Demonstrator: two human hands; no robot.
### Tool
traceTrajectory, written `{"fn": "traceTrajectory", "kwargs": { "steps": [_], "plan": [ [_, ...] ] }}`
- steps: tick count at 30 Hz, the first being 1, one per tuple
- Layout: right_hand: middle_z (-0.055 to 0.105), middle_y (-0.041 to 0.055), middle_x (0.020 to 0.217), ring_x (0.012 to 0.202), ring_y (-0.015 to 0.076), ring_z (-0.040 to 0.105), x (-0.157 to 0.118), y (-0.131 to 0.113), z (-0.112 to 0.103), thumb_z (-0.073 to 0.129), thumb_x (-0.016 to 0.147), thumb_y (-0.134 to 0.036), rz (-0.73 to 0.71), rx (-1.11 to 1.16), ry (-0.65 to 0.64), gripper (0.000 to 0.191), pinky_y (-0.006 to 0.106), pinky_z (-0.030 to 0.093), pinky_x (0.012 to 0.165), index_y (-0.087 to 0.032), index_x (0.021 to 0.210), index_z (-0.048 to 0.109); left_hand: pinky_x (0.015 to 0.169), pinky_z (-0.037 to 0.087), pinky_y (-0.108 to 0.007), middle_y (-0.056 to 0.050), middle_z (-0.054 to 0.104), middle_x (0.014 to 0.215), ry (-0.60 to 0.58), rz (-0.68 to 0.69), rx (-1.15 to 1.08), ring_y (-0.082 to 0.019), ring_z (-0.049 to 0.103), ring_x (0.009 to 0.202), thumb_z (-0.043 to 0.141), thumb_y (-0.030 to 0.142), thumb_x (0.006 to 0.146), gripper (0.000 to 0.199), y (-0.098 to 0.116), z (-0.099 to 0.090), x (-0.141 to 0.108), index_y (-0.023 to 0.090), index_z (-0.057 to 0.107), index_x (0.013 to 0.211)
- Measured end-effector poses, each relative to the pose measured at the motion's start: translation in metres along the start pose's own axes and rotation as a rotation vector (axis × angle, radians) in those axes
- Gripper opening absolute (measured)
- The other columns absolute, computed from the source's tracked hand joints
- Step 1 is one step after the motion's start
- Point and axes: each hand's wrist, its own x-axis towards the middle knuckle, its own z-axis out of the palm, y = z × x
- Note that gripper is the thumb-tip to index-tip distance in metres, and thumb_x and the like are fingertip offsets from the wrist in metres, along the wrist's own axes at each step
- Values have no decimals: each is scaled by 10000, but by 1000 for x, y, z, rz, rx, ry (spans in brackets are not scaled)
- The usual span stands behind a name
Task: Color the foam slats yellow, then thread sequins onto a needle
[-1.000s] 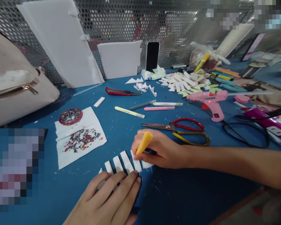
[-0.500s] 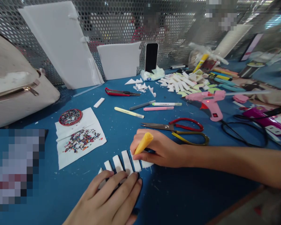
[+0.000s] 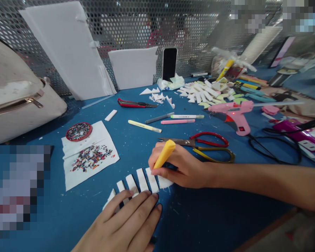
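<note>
A thick yellow marker (image 3: 164, 153) stands tilted in my right hand (image 3: 183, 166), pinched between thumb and fingers; its lower tip is hidden. That hand is just over the right end of a row of white foam strips (image 3: 143, 179), fanned out side by side. My left hand (image 3: 128, 220) lies flat on the near ends of the strips, fingers stretched out and holding nothing. A wider white foam piece (image 3: 164, 182) shows partly beneath my right hand. Scissors (image 3: 183, 141) with one red and one yellow handle lie just behind my right hand.
Beads (image 3: 93, 157) lie on a white sheet (image 3: 73, 180) beside a red-rimmed dish (image 3: 79, 132). Slim highlighters (image 3: 144, 126), a red cutter (image 3: 132, 103), a pink glue gun (image 3: 232, 112) with its cord, and a heap of foam offcuts (image 3: 204, 91) lie farther back. A phone (image 3: 169, 64) stands upright.
My right hand and the yellow marker have shifted slightly right and up. The left hand has slid a little right and down, baring more of the leftmost strips.
</note>
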Motion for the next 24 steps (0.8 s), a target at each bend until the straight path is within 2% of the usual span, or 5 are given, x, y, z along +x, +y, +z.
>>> {"fn": "traceTrajectory", "kwargs": {
  "steps": [6, 12, 17, 24],
  "plan": [
    [686, 64, 836, 774, 175, 565, 0, 1, 2, 462, 1066, -436, 52, -63, -16, 360, 330, 427, 788, -161, 897, 621, 1289, 65, -349, 20, 728, 1313, -14, 19, 21, -144, 564, 1252, 570, 445, 1017, 354, 0, -1, 0, 228, 704, 1261],
    [704, 53, 847, 757, 165, 529, 0, 1, 1, 442, 1074, -449, -5, -23, -33, 394, 307, 401, 741, -166, 881, 636, 1289, 58, -359, 15, 725, 1321, -16, 42, 23, -149, 565, 1266, 556, 443, 1023, 353, -2, 1, 0, 234, 699, 1269],
    [686, 47, 805, 759, 173, 508, 0, 1, 1, 465, 1069, -426, -2, -76, -83, 368, 312, 378, 742, -164, 888, 650, 1285, 69, -361, 4, 724, 1323, -20, 18, 27, -155, 569, 1266, 561, 417, 1021, 329, -2, 2, 2, 237, 706, 1256],
    [688, 35, 804, 746, 159, 505, -1, 1, 3, 476, 1069, -413, -38, -68, -64, 358, 297, 376, 742, -162, 875, 642, 1285, 56, -387, -11, 721, 1325, -37, 40, 69, -173, 560, 1271, 557, 439, 1017, 353, 0, 1, 1, 225, 703, 1256]
  ]
}}
